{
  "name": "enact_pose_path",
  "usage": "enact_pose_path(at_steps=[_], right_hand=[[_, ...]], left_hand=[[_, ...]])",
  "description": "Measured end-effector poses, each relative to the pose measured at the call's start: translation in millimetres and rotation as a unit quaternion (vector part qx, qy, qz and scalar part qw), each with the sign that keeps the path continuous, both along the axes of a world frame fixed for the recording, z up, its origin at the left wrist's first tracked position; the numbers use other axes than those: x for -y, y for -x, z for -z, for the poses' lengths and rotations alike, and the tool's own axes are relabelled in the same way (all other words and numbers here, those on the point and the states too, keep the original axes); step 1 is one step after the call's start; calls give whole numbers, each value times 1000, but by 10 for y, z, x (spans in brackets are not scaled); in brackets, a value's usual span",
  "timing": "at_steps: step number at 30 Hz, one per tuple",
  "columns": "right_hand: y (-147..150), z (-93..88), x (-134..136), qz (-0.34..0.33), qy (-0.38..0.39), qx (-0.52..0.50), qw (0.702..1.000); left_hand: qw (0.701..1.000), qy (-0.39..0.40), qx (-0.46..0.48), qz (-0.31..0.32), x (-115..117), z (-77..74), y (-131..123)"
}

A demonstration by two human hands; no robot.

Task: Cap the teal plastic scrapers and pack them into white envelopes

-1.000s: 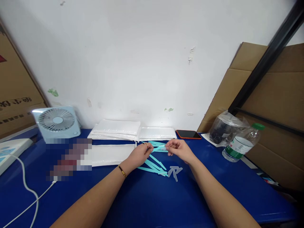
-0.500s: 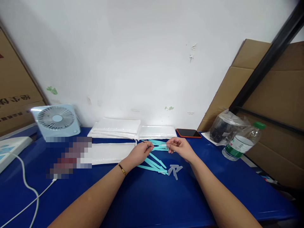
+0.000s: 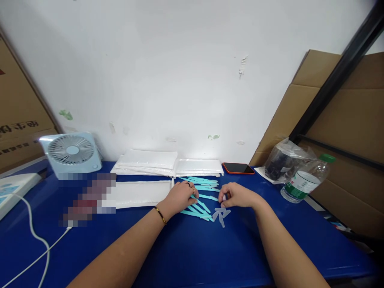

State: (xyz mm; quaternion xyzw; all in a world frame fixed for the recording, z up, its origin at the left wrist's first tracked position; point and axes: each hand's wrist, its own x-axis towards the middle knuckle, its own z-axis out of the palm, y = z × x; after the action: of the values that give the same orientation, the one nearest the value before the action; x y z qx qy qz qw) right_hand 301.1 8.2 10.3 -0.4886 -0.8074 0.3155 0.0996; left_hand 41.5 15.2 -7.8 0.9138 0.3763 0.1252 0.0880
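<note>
Teal plastic strips (image 3: 207, 183) lie fanned on the blue surface (image 3: 192, 252), between the two hands and just beyond their fingertips. Far out past the left hand stands a small fan (image 3: 72, 152). Nearer it are a stack of white padded envelopes (image 3: 147, 162) and one envelope lying alone (image 3: 139, 194), just beside the wrist. The left hand (image 3: 180, 198) rests low on the near ends of the strips with its fingers curled down. Whether it grips one or only presses on them cannot be told. A single strip (image 3: 209, 197) runs across from its fingers to the right hand (image 3: 238, 197), whose thumb and forefinger are pinched together at that strip's far end. What sits between them is too small to make out. A few clear caps (image 3: 220, 215) lie loose just in front of the right hand. Beyond it are a phone (image 3: 238, 169), a plastic bag (image 3: 285, 162) and a water bottle (image 3: 306, 180). The work in hand looks like fitting or handling one strip's tip. A pick from the caps would call for a fine pinch, as they lie overlapping.
</note>
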Motion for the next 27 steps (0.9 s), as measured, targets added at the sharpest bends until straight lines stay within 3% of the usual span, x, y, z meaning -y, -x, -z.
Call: enact_pose_path(at_steps=[3, 10, 15, 22, 27], right_hand=[[51, 54, 6, -23, 34, 20, 999], [153, 163, -48, 42, 3, -33, 999], [265, 202, -41, 37, -23, -64, 997], [302, 143, -26, 30, -135, -39, 990], [151, -21, 63, -42, -56, -35, 997]], left_hand=[[999, 24, 7, -40, -22, 16, -27], [993, 21, 52, -100, -95, 127, -51], [994, 17, 61, -87, -109, 159, -100], [995, -3, 56, -77, -59, 115, -137], [999, 23, 46, 12, -7, 14, 4]])
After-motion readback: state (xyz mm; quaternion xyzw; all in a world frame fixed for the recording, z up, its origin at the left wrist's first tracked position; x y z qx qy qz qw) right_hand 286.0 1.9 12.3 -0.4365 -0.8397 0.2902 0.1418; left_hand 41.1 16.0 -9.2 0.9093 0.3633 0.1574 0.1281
